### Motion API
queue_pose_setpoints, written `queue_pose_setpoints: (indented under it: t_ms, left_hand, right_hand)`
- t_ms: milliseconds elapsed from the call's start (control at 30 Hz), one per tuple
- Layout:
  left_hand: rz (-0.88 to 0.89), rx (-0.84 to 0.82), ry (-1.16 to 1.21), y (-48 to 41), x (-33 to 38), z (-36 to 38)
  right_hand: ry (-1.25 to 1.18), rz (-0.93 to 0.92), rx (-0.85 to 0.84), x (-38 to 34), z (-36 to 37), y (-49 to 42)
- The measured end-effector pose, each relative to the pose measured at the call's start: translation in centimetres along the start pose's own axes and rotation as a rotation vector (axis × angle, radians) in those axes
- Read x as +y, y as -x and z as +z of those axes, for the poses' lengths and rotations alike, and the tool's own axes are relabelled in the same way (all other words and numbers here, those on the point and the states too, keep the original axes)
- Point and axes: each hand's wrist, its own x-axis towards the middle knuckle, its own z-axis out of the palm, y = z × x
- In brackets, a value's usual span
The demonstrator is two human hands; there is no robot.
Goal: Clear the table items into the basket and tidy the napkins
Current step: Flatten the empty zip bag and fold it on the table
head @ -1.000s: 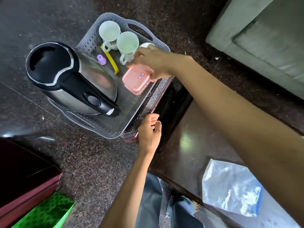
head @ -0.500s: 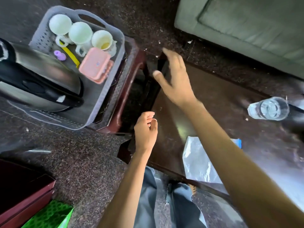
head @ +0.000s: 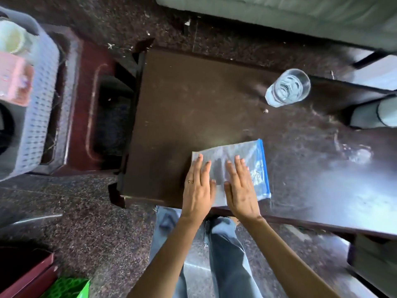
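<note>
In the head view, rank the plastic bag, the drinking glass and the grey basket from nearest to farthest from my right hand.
1. Plastic bag: under the right hand, touching it.
2. Drinking glass: farther back, to the right.
3. Grey basket: far left of the view.

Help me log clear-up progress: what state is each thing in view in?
left hand: open, flat on the plastic bag.
right hand: open, flat on the same bag.
plastic bag: lying flat on the table, under both hands.
glass: upright on the table, apart from the bag.
basket: on the red stool, holding a cup and a pink box.
</note>
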Motion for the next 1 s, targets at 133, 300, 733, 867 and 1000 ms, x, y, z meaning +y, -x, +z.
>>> queue_pose_setpoints:
  t_ms: [133, 300, 733, 867, 1000]
  left_hand:
    - [0.095, -0.169, -0.174, 0.7, -0.1, 2.9]
    - [0.145, -0.269, -0.296, -1.7, -0.6, 4.6]
    - [0.272, -0.081, -0.474, -4.7, 0.4, 6.4]
    - [0.184, -0.147, -0.39, -4.7, 0.4, 6.1]
    - [0.124, -0.159, -0.405, -4.8, -0.1, 5.1]
  right_hand:
    - [0.215, -0.088, -0.106, 2.8, 1.0, 0.0]
    - [0.31, 0.134, -0.108, 5.4, 1.5, 0.0]
    - [0.126, 0.114, 0.027, 2.8, 2.1, -3.3]
    - [0.098, 0.13, -0.058, 4.3, 2.1, -3.7]
    - [0.196, 0.224, -0.001, 6.5, 0.8, -3.0]
